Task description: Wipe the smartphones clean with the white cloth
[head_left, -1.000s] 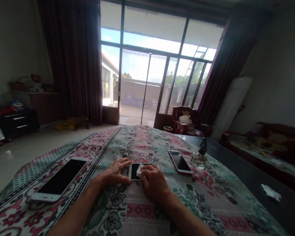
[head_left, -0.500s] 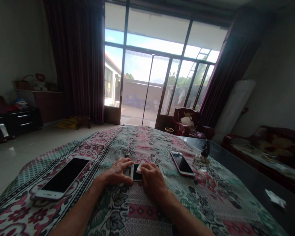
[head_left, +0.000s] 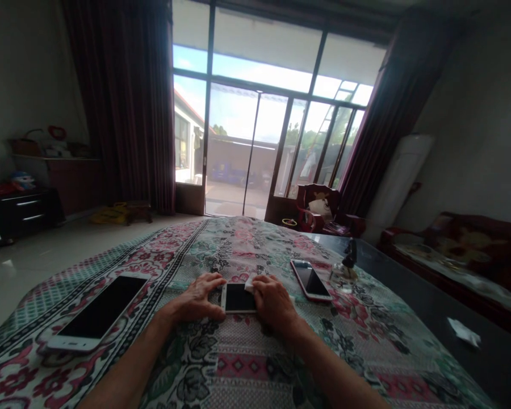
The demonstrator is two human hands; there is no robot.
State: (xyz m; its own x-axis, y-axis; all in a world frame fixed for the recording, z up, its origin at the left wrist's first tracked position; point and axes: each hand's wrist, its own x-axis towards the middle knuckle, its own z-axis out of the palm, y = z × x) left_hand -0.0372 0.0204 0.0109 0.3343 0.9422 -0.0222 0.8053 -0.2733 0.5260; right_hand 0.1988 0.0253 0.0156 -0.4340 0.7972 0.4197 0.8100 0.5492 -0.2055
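Note:
A white smartphone [head_left: 238, 298] with a dark screen lies flat on the patterned tablecloth [head_left: 242, 346], between my two hands. My left hand [head_left: 202, 298] is at its left end, thumb and fingers spread apart around that edge. In my right hand [head_left: 273, 301] the fingers are closed on a white tissue [head_left: 249, 283], which is pressed at the upper right of the screen. That hand covers the phone's right end. To the right lies a pink-edged smartphone [head_left: 311, 280]. A larger white smartphone [head_left: 100, 311] lies at the left.
A clear glass bottle with a black spray top [head_left: 348, 264] stands right of the phones. Beyond the cloth's right edge, a crumpled white tissue [head_left: 464, 332] lies on a dark surface. A wooden armchair [head_left: 319, 207] and glass doors [head_left: 234, 147] are farther off.
My right hand with the tissue has slid right along the phone, uncovering more of the screen. My left hand stays at the left end. The whole view has shifted slightly.

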